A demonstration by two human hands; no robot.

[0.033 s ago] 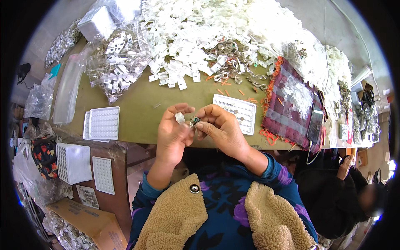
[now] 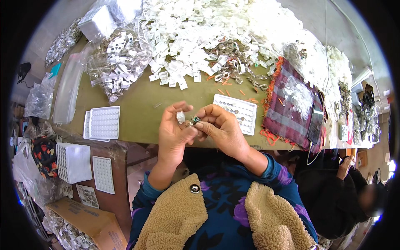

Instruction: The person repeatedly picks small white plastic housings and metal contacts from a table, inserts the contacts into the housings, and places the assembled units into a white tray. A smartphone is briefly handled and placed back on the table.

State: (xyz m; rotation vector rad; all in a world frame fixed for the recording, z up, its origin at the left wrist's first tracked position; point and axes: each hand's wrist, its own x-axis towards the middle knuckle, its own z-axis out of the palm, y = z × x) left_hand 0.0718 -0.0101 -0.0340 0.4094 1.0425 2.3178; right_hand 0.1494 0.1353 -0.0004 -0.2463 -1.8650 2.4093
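- Dark printing is running along the brown cardboard box (image 2: 81, 213) at lower left.
- The small silvery metal part with a green bit (image 2: 193, 121) is sitting between both hands above the olive-green tabletop (image 2: 141, 118); its long axis seems to be slanting up rightward, though fingers are hiding much.
- The right hand (image 2: 225, 130) is pinching it, thumb against fingers.
- The left hand (image 2: 171, 135) is curling half open, holding a small blocky white plastic piece (image 2: 180, 117) among its fingers.

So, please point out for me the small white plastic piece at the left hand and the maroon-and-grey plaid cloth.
Small white plastic piece (image 2: 180, 117): head view, on its visible middle.
Maroon-and-grey plaid cloth (image 2: 288, 115): head view, on its bare woven surface.
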